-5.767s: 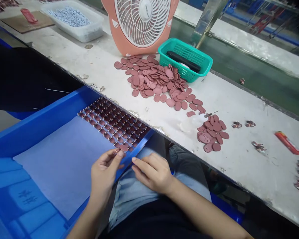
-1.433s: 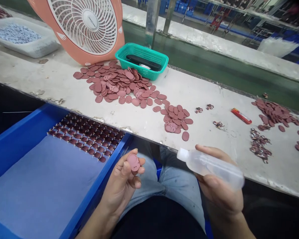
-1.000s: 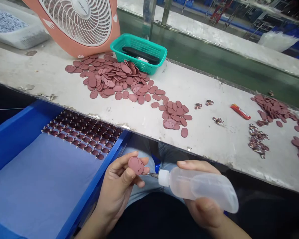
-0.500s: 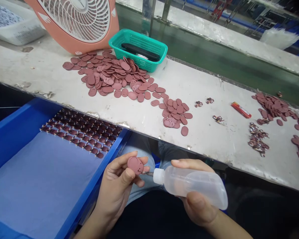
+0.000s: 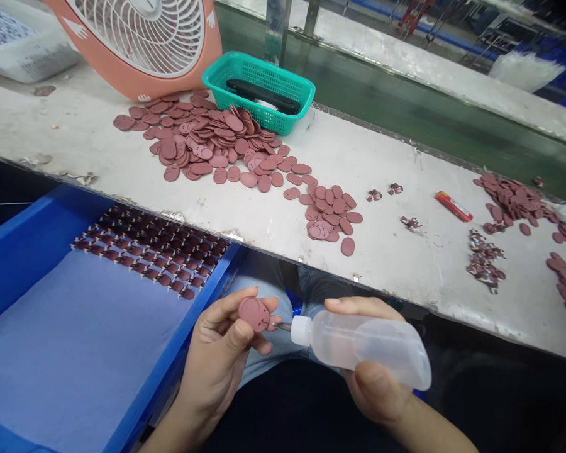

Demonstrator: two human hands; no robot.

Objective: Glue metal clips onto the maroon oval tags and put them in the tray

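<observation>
Between thumb and fingers, my left hand (image 5: 224,343) pinches a flat reddish-brown oval piece (image 5: 252,313) with a raised round outline and small dark marks. My right hand (image 5: 377,371) is wrapped round a translucent squeeze bottle (image 5: 368,346) lying nearly level, its white cap and thin dark nozzle pointing left. The nozzle tip (image 5: 272,324) is at the oval piece's right edge, by the dark marks; whether it touches cannot be made out. Both hands are over my lap, in front of the worktable (image 5: 264,220).
A blue tray (image 5: 155,371) at left holds rows of assembled pieces (image 5: 155,245). Oval pieces (image 5: 207,141) lie heaped near a green basket (image 5: 259,60) and an orange fan (image 5: 136,38). Farther right are small figures (image 5: 485,261), a red lighter-like object (image 5: 453,206) and more ovals (image 5: 514,201).
The view has shifted slightly. Both hands keep their grips, and the nozzle tip sits slightly farther right on the oval piece, nearer its edge.
</observation>
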